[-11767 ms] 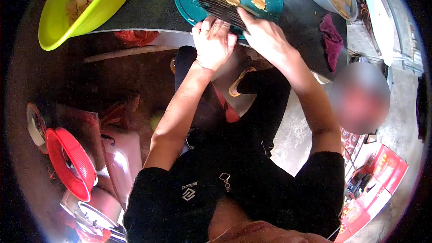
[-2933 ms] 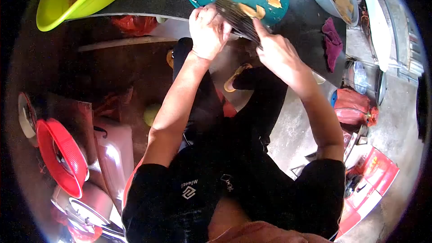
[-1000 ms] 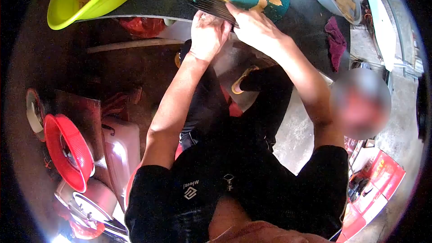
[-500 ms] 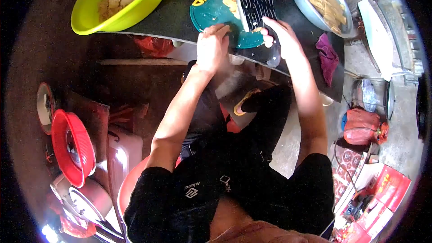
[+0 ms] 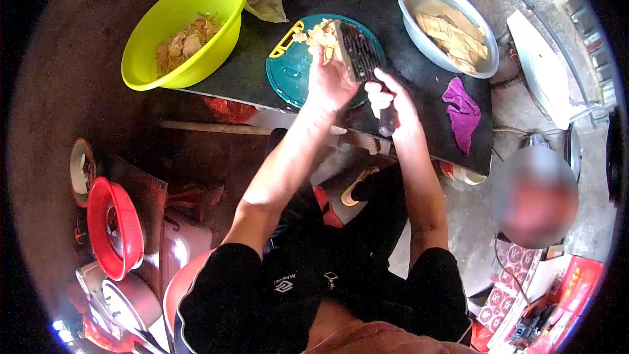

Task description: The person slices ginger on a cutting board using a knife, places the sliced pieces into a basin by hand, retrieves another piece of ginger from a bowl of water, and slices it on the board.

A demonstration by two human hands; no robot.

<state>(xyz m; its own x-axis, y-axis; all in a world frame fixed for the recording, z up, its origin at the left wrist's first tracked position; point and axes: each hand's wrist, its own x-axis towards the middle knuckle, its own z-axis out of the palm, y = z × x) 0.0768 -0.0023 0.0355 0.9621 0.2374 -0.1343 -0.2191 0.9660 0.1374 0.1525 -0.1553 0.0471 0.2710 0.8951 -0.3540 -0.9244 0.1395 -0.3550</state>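
Observation:
My right hand (image 5: 391, 99) is closed around the dark handle of a cleaver (image 5: 357, 49), whose broad dark blade stands tilted over the cutting board. My left hand (image 5: 331, 82) is open, its palm turned toward the blade and fingers extended beside the cut pieces. Pale yellowish slices (image 5: 321, 34) lie in a heap on the far part of the round green cutting board (image 5: 288, 80), against the left side of the blade. The board has a yellow handle at its left edge.
On the black table (image 5: 419, 108), a lime-green basin (image 5: 141, 59) with pale shredded food stands left. At right are a grey-blue basin (image 5: 409, 13) of pale sheets in liquid and a purple cloth (image 5: 462, 115). A plastic bag (image 5: 268, 6) lies behind the board.
My left hand has moved from the board's near edge to beside the blade and opened. The cleaver has tilted, showing its handle in my right hand. The view has shifted, revealing more table behind.

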